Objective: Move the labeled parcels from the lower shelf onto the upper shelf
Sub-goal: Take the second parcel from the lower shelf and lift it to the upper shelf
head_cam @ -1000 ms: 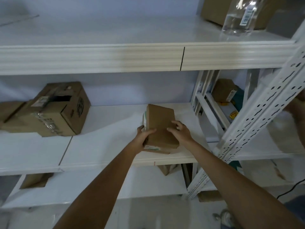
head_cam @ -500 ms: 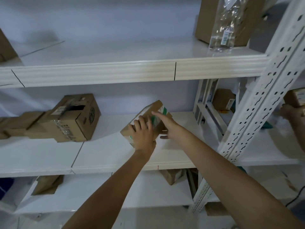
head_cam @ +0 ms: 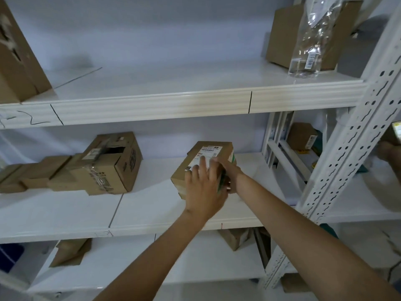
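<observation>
A small brown parcel [head_cam: 196, 161] with a white shipping label on top and green tape on its right side sits tilted just above the lower shelf [head_cam: 152, 216]. My left hand [head_cam: 202, 187] lies flat over its near top with fingers spread. My right hand [head_cam: 227, 172] grips its right side. The upper shelf [head_cam: 173, 101] runs across above, with bare white surface in its middle. A larger labeled box [head_cam: 108, 166] with a torn top rests on the lower shelf to the left.
Flat brown boxes [head_cam: 28, 177] lie at the lower shelf's left end. On the upper shelf stand a big box [head_cam: 17, 61] at left, a box [head_cam: 286, 35] and a clear plastic bag [head_cam: 310, 42] at right. A perforated white upright [head_cam: 351, 153] stands right. Another person's hand [head_cam: 388, 153] shows at far right.
The parcel has been turned from standing on edge to label side up. My left hand moved onto its top and my right hand to its right side. The view rose.
</observation>
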Motion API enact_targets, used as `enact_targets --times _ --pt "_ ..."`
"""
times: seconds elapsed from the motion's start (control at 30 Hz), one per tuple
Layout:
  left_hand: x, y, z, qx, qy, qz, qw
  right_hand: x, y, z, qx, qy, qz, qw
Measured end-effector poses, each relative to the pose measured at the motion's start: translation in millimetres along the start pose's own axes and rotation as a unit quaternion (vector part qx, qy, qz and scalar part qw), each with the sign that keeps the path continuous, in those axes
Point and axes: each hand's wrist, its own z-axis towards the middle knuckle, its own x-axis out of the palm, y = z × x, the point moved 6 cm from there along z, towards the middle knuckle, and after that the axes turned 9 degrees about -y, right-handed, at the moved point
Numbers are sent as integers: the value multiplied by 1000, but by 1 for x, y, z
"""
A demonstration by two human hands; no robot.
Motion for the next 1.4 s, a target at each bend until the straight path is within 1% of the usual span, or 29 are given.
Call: enact_targets --times 0.03,0.07,0.1,0.13,0.17,0.2,0.23,0.27,0.3,0.33,0.37,0.4,0.43,0.5,0.57,0.67,1.07,1.4 --pt "-4 14 6 -26 -8 -24 999 -4 2 2 -11 9 -1 1000" --pt "-5 31 13 -68 3 -56 996 -8 4 3 -25 18 -4 1000" --pt "-1 50 19 -121 36 -99 987 -13 6 4 -40 30 -8 999" --pt "7 68 22 -181 77 -156 968 -17 8 5 -58 45 -14 997" --pt "17 85 24 -246 123 -229 934 -21 10 6 -74 62 -21 995" --pt "28 97 24 -306 178 -313 881 -24 12 7 -88 80 -29 993" --pt "40 103 21 -350 235 -391 818 -27 12 8 -99 97 -37 990" --pt "49 105 17 -375 288 -452 756 -29 13 8 -107 112 -44 987" --pt "55 104 12 -381 335 -498 703 -30 13 7 -111 128 -48 984" --pt "60 102 8 -377 372 -535 659 -30 13 6 -113 143 -50 982" --pt "64 101 3 -369 397 -566 621 -30 12 5 -114 158 -51 979" --pt "67 100 -1 -364 409 -591 593 -29 12 3 -115 171 -49 977" --pt "70 99 -4 -362 410 -609 575 -27 11 2 -117 180 -45 976" --pt "74 101 -8 -369 392 -630 560 -26 10 1 -123 187 -36 974" --pt "78 102 -11 -373 374 -640 558 -26 9 2 -126 188 -31 974" --pt "81 104 -14 -376 368 -645 554 -26 5 5 -124 187 -29 974" --pt "84 104 -16 -385 371 -641 551 -27 3 6 -125 182 -31 975" --pt "74 113 -21 -392 356 -642 554 -16 3 5 -133 201 -31 970"
